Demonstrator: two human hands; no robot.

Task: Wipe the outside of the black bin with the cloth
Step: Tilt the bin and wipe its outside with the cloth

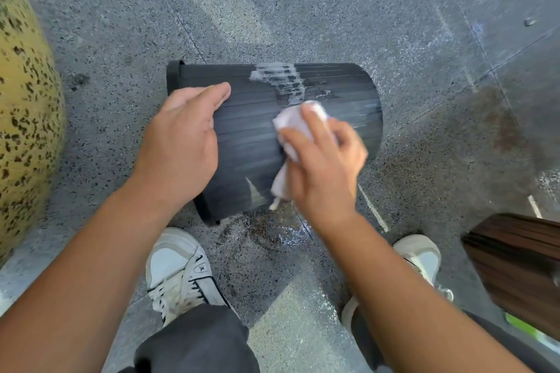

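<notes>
The black ribbed bin lies on its side on the speckled floor, rim to the left and base to the right. White foam streaks run across its upper side. My left hand lies flat on the bin near the rim, fingers straight. My right hand holds a crumpled white cloth against the middle of the bin's side, just below the foam. A tail of the cloth hangs down toward the floor.
A yellow speckled rounded object fills the left edge. A dark brown wooden object stands at the lower right. My two white sneakers are just in front of the bin, with a wet patch between them.
</notes>
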